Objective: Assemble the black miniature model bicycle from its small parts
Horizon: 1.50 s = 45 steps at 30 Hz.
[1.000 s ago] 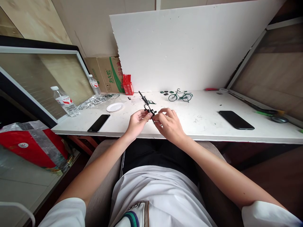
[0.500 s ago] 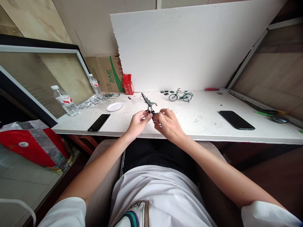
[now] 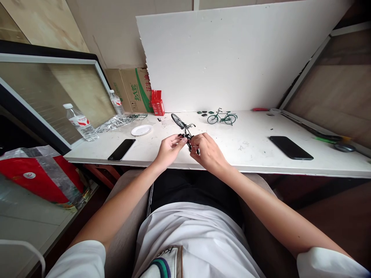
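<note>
Between my hands a dark model bicycle is held tilted, just above the near part of the white table, with one spoked wheel pointing away from me. My left hand pinches its frame from the left with thumb and fingers. From the right, my right hand has its fingers curled against the bicycle's near end, hiding much of that end. Whether a small separate part is between the right fingers cannot be made out. Farther back, a second model bicycle, green, stands upright on the table.
Black phones lie at left and right on the white table. A white plate, water bottle, red box and dark parts sprue are at left. Small green pieces lie behind.
The held bicycle has turned slightly, so its far wheel shows more broadly. Both hands keep their grip and nearly the same place; the view has shifted a little.
</note>
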Motion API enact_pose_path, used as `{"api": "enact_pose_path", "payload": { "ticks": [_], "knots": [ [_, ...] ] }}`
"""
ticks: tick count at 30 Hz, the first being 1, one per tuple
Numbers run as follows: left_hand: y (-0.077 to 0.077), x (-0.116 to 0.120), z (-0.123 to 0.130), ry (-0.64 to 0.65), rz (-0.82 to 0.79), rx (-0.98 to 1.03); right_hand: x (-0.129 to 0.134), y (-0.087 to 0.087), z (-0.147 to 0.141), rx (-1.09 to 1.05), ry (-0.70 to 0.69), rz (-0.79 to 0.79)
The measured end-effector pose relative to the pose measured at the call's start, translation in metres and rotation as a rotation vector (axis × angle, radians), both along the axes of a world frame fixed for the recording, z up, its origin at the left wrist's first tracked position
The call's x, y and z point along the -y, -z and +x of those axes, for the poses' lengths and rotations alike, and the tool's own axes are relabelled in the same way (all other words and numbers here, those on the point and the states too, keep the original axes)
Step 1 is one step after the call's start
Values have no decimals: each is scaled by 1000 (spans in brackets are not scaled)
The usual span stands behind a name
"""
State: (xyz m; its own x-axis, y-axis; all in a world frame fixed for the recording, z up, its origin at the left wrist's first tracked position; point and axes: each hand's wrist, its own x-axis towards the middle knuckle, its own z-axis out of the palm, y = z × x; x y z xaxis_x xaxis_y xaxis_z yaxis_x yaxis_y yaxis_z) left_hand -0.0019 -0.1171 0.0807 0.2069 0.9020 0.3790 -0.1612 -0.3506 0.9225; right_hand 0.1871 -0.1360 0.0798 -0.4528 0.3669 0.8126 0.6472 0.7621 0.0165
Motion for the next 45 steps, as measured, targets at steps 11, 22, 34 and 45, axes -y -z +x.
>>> {"api": "enact_pose_path", "payload": {
  "ticks": [11, 22, 34, 45],
  "knots": [
    [1, 3, 1, 31, -154, 38, 4, 0, -1, -87, -129, -77],
    [-1, -2, -8, 279, -253, 27, 6, -4, 0, -164, -238, -265],
    [5, -7, -11, 261, -303, 75, 12, -5, 0, -140, -212, -311],
    [7, -12, -14, 252, -241, 1, 16, -2, 0, -16, -83, -317]
  ]
}}
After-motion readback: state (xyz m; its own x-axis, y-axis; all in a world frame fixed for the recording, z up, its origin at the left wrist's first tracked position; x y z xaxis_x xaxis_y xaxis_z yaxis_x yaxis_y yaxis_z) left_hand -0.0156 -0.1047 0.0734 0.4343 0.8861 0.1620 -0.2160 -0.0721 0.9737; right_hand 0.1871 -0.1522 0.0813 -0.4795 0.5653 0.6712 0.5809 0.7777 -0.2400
